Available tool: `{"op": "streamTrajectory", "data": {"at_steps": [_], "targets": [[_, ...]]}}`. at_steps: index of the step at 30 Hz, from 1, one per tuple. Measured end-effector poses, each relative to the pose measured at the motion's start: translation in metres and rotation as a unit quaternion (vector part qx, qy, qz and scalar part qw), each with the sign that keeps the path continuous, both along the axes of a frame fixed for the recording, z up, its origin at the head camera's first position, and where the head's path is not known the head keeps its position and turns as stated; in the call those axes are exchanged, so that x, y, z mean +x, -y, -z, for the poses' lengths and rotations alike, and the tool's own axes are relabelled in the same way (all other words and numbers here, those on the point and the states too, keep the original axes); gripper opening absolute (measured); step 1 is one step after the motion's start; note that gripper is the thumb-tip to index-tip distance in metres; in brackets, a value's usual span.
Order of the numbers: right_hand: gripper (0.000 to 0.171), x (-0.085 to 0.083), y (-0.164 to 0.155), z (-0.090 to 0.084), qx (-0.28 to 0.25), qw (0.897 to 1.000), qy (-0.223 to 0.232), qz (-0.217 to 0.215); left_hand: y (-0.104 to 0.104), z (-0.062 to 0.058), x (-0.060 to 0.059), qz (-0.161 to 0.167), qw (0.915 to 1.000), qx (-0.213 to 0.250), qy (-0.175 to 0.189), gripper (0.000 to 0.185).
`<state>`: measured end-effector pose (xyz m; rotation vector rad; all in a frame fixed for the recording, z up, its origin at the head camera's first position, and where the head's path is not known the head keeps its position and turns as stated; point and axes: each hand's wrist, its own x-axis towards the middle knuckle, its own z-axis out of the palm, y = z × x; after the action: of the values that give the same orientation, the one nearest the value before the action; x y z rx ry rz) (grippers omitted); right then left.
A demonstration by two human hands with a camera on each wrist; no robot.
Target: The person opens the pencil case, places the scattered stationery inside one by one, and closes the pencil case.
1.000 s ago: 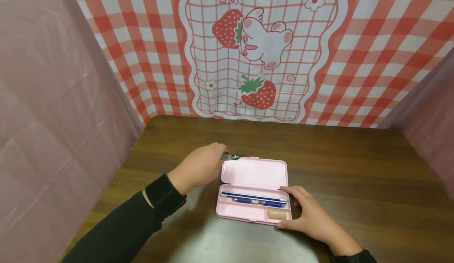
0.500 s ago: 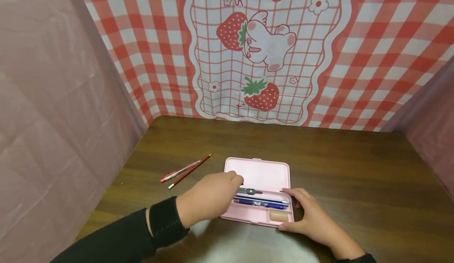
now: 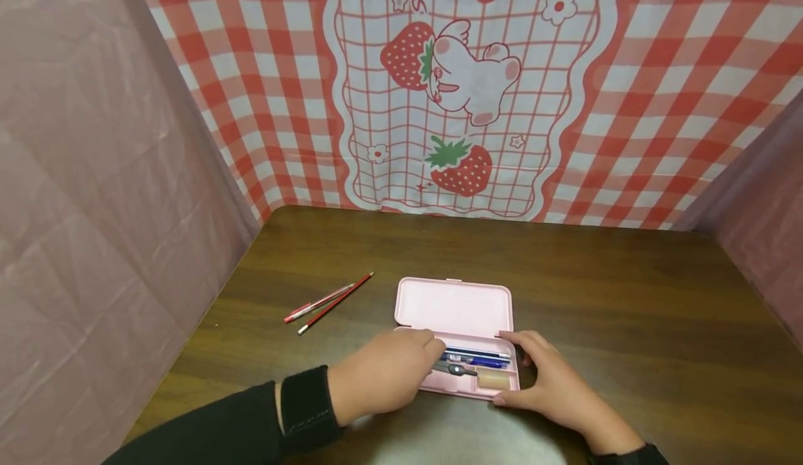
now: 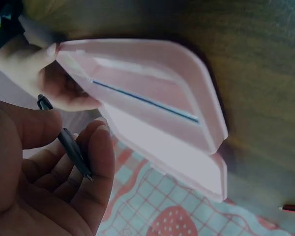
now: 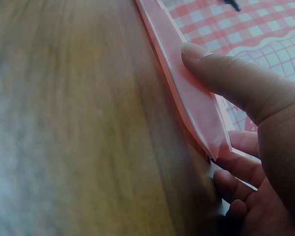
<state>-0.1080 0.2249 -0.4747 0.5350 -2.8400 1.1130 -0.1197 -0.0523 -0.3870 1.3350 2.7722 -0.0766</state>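
Near side of the table (image 3: 596,298), right hand (image 3: 555,392): thumb at the near right corner of the pencil case (image 4: 162,56), fingers curled round its right end; this grip probably keeps the case from sliding.
Left hand (image 3: 385,373): over the case's left part, pinching a grey tool (image 3: 454,368), perhaps a compass, between thumb and fingers, one end left clear.
Near long compartment (image 3: 448,381): the grey tool is lined up lengthwise over it, apparently to suit its shape; whether it touches the floor cannot be told.
Small compartment (image 3: 495,391): in the case's near right corner, holding a tan block (image 3: 493,380), perhaps an eraser.
Far compartment (image 3: 467,341): blue-and-white pencils (image 3: 495,354) and a blue pen (image 3: 489,362) lie side by side, likely for its length; the left hand hides their left ends.
Lid (image 3: 454,305): folded back toward the table's far edge, leaving the compartments uncovered.
Red pen (image 3: 319,303) and red pencil (image 3: 337,302): outside the case, toward the table's left edge, at a narrow angle.
Checked cloth (image 3: 659,102): hanging beyond the table's far edge.
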Motion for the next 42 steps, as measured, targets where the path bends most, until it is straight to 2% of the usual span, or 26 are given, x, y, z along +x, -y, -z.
{"op": "streamTrajectory", "data": {"at_steps": [6, 13, 20, 25, 30, 37, 42], "targets": [[0.092, 0.0, -0.001, -0.002, -0.004, 1.0, 0.003, -0.002, 0.0, 0.01, 0.0, 0.003, 1.0, 0.001, 0.007, 0.017], [0.093, 0.001, -0.002, -0.001, 0.002, 1.0, 0.002, -0.001, -0.001, 0.022, 0.002, 0.004, 0.9999, -0.006, -0.011, 0.017], [0.094, 0.001, -0.002, -0.002, 0.002, 1.0, 0.009, 0.002, 0.002, 0.032, 0.001, 0.018, 0.9985, -0.012, -0.05, 0.012], [0.094, 0.001, -0.002, -0.001, 0.002, 1.0, 0.002, -0.001, 0.001, 0.035, 0.002, 0.018, 0.9985, -0.004, -0.052, 0.012], [0.093, 0.001, -0.002, 0.0, -0.001, 1.0, 0.001, -0.003, 0.0, 0.036, 0.002, 0.015, 0.9991, 0.008, -0.039, 0.009], [0.094, 0.002, -0.002, 0.0, -0.002, 1.0, 0.012, -0.001, -0.002, 0.035, 0.0, 0.008, 0.9997, 0.015, 0.016, 0.008], [0.095, 0.002, -0.002, 0.0, -0.001, 1.0, 0.009, 0.0, -0.001, 0.036, 0.0, 0.003, 0.9993, 0.019, 0.032, 0.01]]}}
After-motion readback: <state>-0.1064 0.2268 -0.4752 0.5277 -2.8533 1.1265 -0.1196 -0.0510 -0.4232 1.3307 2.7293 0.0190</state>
